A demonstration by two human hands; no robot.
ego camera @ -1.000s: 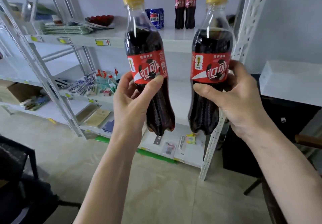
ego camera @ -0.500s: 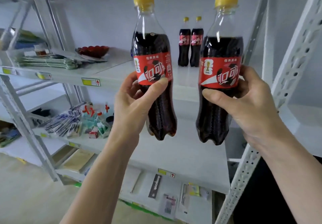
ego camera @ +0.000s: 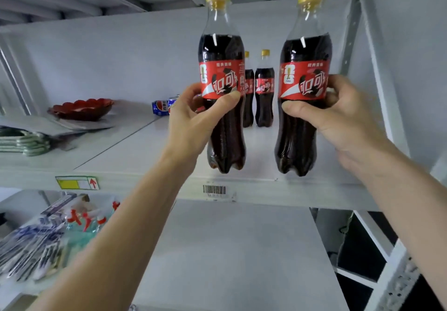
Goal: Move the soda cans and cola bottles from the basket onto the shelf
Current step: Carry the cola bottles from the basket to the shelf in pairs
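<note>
**Holding two cola bottles upright above the front of the shelf**

Reaching forward with both arms, you have a bottle in each hand. Your left hand (ego camera: 193, 122) is wrapped around the left cola bottle (ego camera: 223, 80) at the lower edge of its red label, thumb across the front and fingers curled behind. Your right hand (ego camera: 338, 117) grips the right cola bottle (ego camera: 303, 80) the same way, thumb pressed under the label and fingers round the far side. Both bottles stand upright with yellow caps on top, side by side with a clear gap between them.

Their bases sit over the front part of the white shelf (ego camera: 254, 184); whether they touch the board or hang just above it, you cannot tell from this angle. A barcode sticker (ego camera: 214, 189) and a yellow price tag (ego camera: 77, 183) sit on the shelf's front lip below them.

Farther back on the same board, two more cola bottles (ego camera: 264, 90) stand close together against the rear wall, seen in the gap between the pair you hold. Left of those, partly hidden behind your left hand, lie blue soda cans (ego camera: 160, 107). Further left on the neighbouring board rests a red dish (ego camera: 81, 108), with a stack of green plates (ego camera: 24, 142) nearer the front edge.
</note>
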